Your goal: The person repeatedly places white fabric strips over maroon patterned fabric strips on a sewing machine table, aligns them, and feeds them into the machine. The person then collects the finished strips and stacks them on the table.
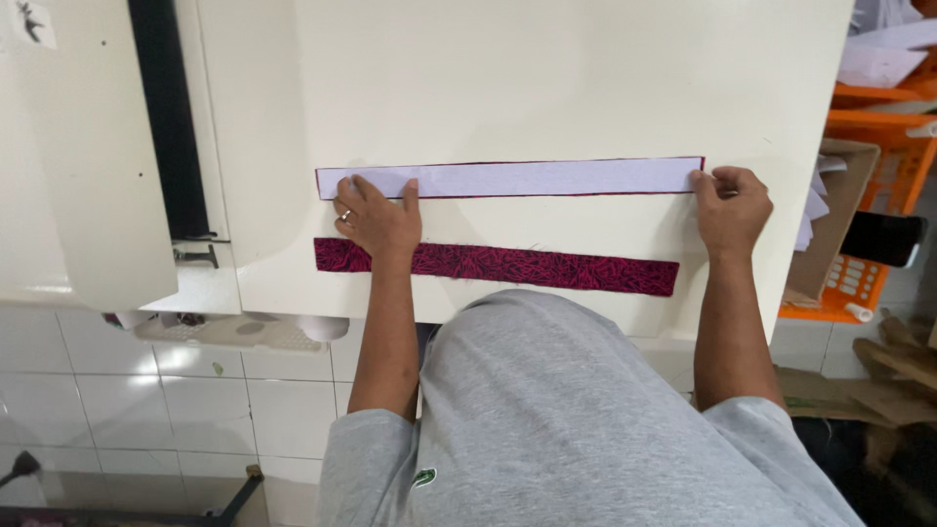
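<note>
Grey shirt [576, 420] | left hand [379, 217] flat on white strip [527, 178] | right hand [732, 207] pinches its end | keep edges flush on desk [547, 78]

Matt white paper-like strip [527, 178]; rough magenta-and-black patterned cloth strip [508, 264]; smooth cream laminate surface [547, 78]; glossy white floor tiles [146, 400].

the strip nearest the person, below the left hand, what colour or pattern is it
The fabric strip is magenta with a dense black squiggly pattern, seen clearly in the head view.
</note>
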